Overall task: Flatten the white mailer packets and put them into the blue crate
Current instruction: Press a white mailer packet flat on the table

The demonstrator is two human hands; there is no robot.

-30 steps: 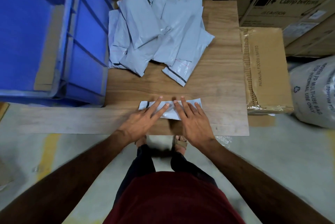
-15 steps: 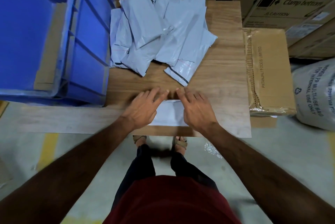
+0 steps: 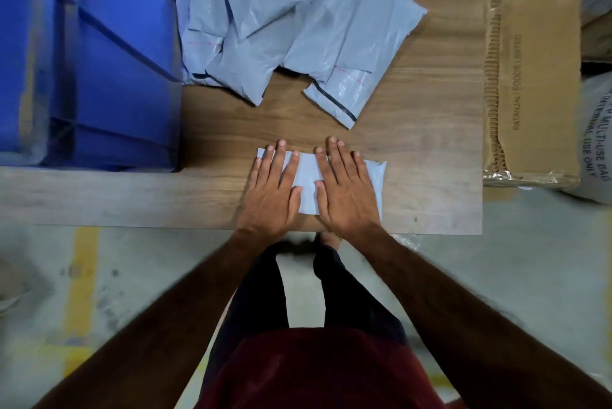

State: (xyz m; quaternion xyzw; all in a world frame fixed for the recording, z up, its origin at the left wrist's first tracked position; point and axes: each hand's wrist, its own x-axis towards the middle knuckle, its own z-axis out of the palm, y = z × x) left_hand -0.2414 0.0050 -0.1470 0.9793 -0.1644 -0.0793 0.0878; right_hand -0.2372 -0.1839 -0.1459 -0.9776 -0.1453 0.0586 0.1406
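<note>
Both hands lie flat, fingers straight: the left hand (image 3: 270,192) and right hand (image 3: 346,192) press one white mailer packet (image 3: 308,183) onto the wooden table (image 3: 427,157), right of the blue crate (image 3: 89,54).

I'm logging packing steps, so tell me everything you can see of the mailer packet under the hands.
The white mailer packet is a smooth plastic rectangle lying flat, long side across, near the wooden table's front edge. The left hand and right hand press on it with straight fingers, covering most of it. It lies apart from the pile.
</note>
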